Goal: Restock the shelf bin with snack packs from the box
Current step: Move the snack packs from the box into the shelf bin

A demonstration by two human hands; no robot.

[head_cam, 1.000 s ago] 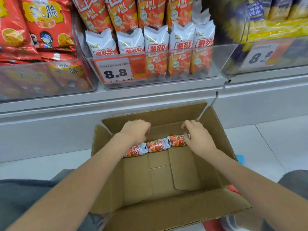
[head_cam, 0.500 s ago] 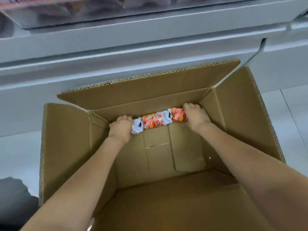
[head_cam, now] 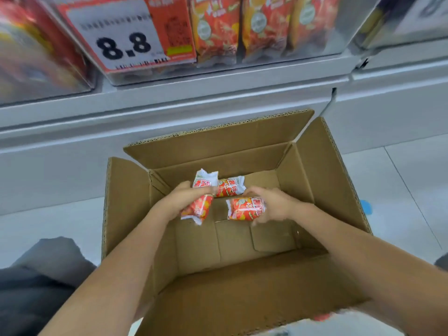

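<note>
The left hand (head_cam: 180,202) is gripping one snack pack (head_cam: 199,206); the right hand (head_cam: 271,206) is gripping a second pack (head_cam: 244,208). A third pack (head_cam: 229,187) is lying between them inside the cardboard box (head_cam: 322,175), below the shelf bin (head_cam: 344,44).

Both forearms were bare from the frame's lower edge to the wrists, with no sleeve, watch, bracelet or glove in sight. The left hand (head_cam: 180,202) and right hand (head_cam: 274,206) carried no rings that could be made out through the motion blur. A knee clad in dark grey fabric trousers (head_cam: 46,270) showed at lower left; a sliver of similar dark cloth appeared at the right edge.
</note>
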